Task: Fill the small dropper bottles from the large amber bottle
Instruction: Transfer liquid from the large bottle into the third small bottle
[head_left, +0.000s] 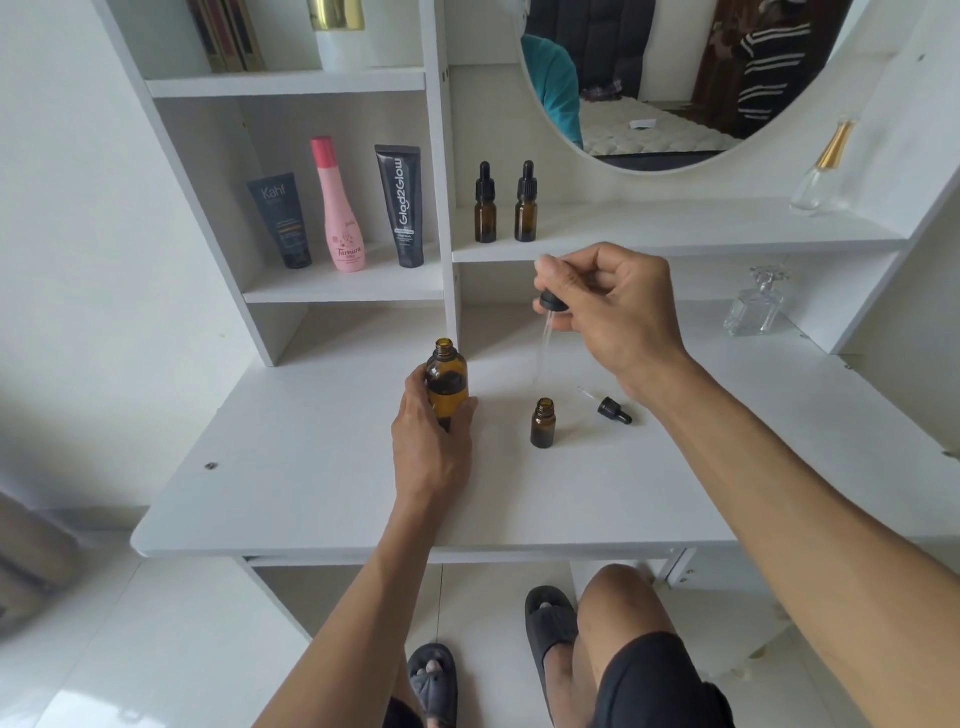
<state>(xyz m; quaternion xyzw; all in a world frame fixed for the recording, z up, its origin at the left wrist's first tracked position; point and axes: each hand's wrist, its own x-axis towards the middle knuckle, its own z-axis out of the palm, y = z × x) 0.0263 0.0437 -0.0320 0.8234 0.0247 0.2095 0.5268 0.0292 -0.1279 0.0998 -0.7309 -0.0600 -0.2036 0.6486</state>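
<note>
1. My right hand (608, 306) is raised above the desk, fingers curled in a tight pinch around a dropper (551, 302). I hold it by its black collar and bulb, and its clear glass tube hangs down from the hand.
2. My left hand (434, 436) is wrapped around the lower body of the large amber bottle (445, 382), which stands upright on the white desk (311, 478). Its mouth is uncapped, and dark liquid shows inside.
3. The tip of the glass tube hangs between the large bottle and a small dropper bottle (543, 423), above the desk surface. It is too faint for me to tell whether it holds liquid.
4. That small bottle stands open and upright to the right of the large one, well apart from my left hand.
5. Just beside it on the right, a second dropper cap (614, 410) lies on its side on the desk, its thin pipette pointing away towards the back left.
6. On the shelf (675, 234) behind, two more capped small amber bottles (506, 205) stand side by side.
7. In the compartment to their left I see a dark Kahf tube (280, 221), a pink bottle (340, 208) and a black Glad2Glow tube (402, 208).
8. A clear glass perfume bottle (756, 304) sits at the back right of the desk, beneath a round mirror (675, 78).
</note>
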